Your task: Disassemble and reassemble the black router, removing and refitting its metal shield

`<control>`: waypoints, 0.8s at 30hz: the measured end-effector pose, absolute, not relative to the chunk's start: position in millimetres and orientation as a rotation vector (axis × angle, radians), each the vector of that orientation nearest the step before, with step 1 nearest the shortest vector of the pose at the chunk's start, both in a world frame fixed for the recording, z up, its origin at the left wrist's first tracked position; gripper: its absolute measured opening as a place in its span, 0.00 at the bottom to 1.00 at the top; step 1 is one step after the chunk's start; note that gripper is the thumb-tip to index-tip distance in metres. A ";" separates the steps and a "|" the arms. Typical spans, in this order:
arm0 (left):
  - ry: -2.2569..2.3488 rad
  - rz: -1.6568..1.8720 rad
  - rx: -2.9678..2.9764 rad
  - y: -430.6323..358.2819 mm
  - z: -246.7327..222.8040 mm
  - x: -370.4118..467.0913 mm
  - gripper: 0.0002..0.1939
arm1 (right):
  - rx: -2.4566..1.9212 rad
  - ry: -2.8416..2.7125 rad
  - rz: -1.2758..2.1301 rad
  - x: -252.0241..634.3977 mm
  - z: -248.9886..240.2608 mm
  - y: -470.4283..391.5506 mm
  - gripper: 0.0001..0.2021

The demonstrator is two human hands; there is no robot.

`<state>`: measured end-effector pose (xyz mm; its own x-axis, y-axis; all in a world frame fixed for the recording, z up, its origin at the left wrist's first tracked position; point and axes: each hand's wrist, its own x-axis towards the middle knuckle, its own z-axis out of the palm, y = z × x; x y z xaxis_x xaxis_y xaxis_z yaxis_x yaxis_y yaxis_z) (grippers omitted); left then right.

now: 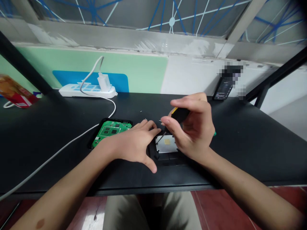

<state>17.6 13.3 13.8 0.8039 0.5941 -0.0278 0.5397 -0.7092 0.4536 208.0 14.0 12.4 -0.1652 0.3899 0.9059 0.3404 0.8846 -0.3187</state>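
Note:
My right hand [198,131] is closed around a screwdriver [181,115] with a black and yellow handle. Its thin shaft slants down to the left, the tip at the left edge of a silver metal plate [169,148]. A small yellowish square lies on that plate, which sits in a black plastic casing [157,152]. My left hand [135,140] rests palm down beside the casing, thumb and fingers apart, fingertips at its left side. The right hand hides the casing's right part. Left of it, a green circuit board [111,131] lies in a black shell, partly behind my left hand.
A white power strip [88,91] with a plugged-in charger stands at the back left; its white cable [72,140] runs across the black table. A phone [223,88] leans on the wall at the back right. A red and orange packet [19,92] is far left.

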 end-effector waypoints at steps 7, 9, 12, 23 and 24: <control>0.875 0.159 2.561 12.4 15.9 18.1 0.50 | -0.506 -1.771 0.387 207.2 14.0 5.6 0.20; 0.885 0.139 2.554 12.1 16.8 18.5 0.50 | -0.530 -1.774 0.393 205.3 13.4 5.1 0.20; 0.884 0.117 2.543 12.0 17.3 18.7 0.52 | -0.576 -1.734 0.377 202.4 10.6 7.2 0.21; 0.887 0.141 2.552 12.9 14.3 18.5 0.54 | -0.585 -1.747 0.386 206.1 13.0 3.2 0.16; 0.894 0.137 2.554 12.9 14.8 18.8 0.54 | -0.600 -1.769 0.412 206.2 14.1 1.3 0.17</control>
<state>18.8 12.9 14.8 0.7873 0.6148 -0.0472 0.5723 -0.7001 0.4269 206.2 1.3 14.1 -0.2044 0.5900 0.7811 0.1844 0.8069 -0.5612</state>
